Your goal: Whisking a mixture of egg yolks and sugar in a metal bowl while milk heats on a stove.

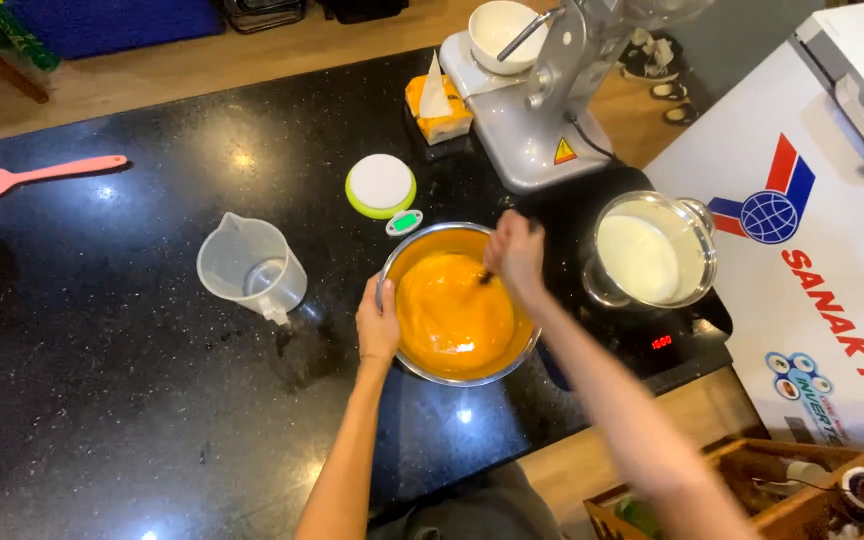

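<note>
My right hand (515, 252) is fisted around a dark stirring tool's handle (489, 275), blurry, over the steel bowl (404, 255). My left hand (377, 322) clamps the bowl's left rim. Inside the bowl there's thick, smooth orange batter (452, 318), glossy. The bowl sits on a speckled black stone counter (102, 330). Left of the bowl: a clear plastic measuring jug (250, 267). Right of it: a steel pot of white liquid (652, 255) on a black cooktop. Behind the bowl, a round white-and-green scale (381, 185). Wooden floor beyond.
</note>
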